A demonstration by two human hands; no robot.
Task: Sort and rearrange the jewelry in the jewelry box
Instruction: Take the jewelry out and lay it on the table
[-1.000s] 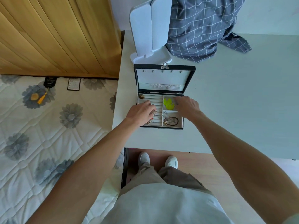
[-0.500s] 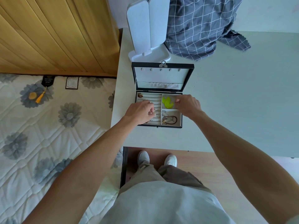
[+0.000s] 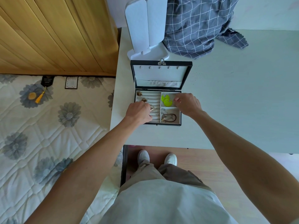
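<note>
The jewelry box [image 3: 157, 124] stands open on the pale surface [image 3: 226, 110], near its front edge, with the lid tipped up behind it. Compared with a second ago both hands are a little further into the tray: the left hand [image 3: 139, 112] has crept toward the far rows of the ring slots, and the right hand [image 3: 187, 104] has drawn back from the green pieces to the right rim of the upper compartment. To my judgement the sorting is in the middle, with pieces spread over several places.

The left hand is curled, fingers bent down onto the slotted rows, and a small gold piece [image 3: 152, 108] shows at its fingertips; whether it is really pinched I cannot tell. The right hand is closed to a pinch, thumb and forefinger together, maybe on a thin wire or chain, too fine to see surely.

Beside it lie the two green earrings [image 3: 166, 101], and in the compartment nearer to the person a brown cord bracelet [image 3: 169, 118]. At the far left rows sit two more gold pieces [image 3: 139, 94]
</note>
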